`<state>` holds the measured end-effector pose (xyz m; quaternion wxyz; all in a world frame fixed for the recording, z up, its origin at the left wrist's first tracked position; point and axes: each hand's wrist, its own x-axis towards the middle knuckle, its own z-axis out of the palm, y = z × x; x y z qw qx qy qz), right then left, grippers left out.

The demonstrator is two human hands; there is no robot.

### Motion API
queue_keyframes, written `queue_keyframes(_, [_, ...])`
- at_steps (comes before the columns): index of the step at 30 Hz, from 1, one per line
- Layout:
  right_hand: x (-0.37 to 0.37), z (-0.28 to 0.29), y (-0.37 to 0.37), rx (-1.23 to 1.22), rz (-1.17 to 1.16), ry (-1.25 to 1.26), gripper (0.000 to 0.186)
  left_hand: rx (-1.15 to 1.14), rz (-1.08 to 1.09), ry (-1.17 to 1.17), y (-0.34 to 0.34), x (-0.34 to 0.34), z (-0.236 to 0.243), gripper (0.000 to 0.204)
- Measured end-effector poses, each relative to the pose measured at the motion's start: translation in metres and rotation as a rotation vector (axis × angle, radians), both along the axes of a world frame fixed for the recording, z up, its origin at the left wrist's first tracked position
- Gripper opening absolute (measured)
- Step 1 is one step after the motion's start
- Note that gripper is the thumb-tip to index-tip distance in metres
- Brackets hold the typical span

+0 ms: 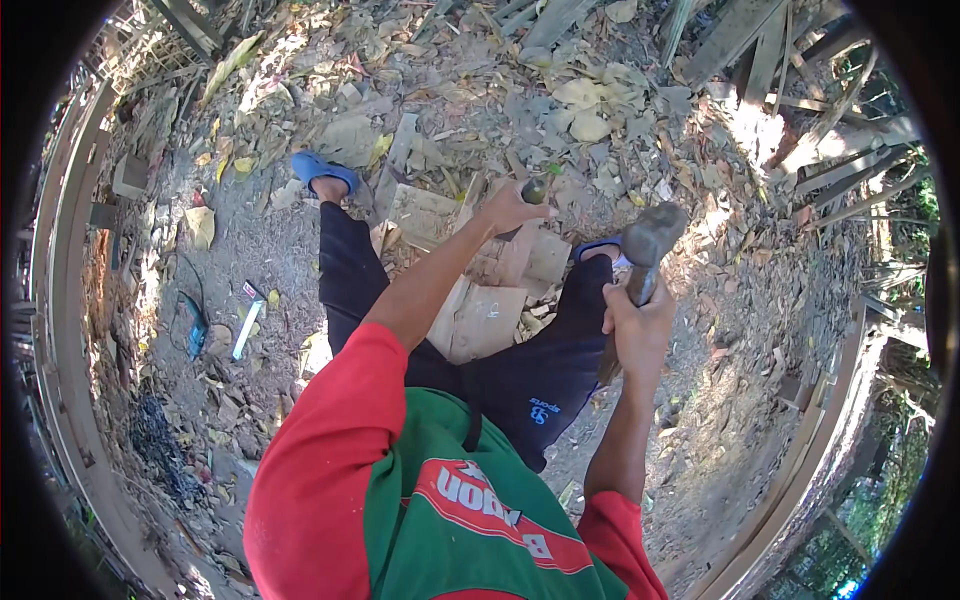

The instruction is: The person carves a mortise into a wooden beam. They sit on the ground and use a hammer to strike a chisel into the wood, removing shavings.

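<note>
My left hand [508, 210] is closed round a chisel, whose dark rounded butt [535, 189] sticks out above the fingers. Part of its lower end shows under the hand, over pale wood pieces [484, 318] lying on the ground between my legs. Whether the tip touches the wood I cannot tell. On the right, my right hand [640, 322] grips a hammer by its wooden handle. The heavy, worn grey hammer head [654, 234] is raised, to the right of the chisel and apart from it. A squarish wood block [424, 214] lies left of my left hand.
A teal power tool [194, 326] with a cord and a flat white strip [246, 327] lie at left. Below them is a dark tangled heap [163, 448]. Long beams [62, 260] edge the left side, and weathered planks [735, 45] lean at far right. Dry leaves litter the ground.
</note>
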<state>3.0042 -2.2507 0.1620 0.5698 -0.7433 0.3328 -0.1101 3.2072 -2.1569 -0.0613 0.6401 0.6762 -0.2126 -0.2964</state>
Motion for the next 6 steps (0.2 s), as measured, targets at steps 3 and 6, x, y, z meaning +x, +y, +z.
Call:
queue_keyframes(3, [0.011,0.013,-0.004,0.010,0.027,-0.115,0.014,-0.008,0.025,-0.064,0.001,-0.002,0.015,0.039])
queue_keyframes(6, [0.021,0.027,-0.004,0.014,0.022,-0.157,0.015,0.002,-0.007,-0.148,0.008,0.003,0.011,0.045])
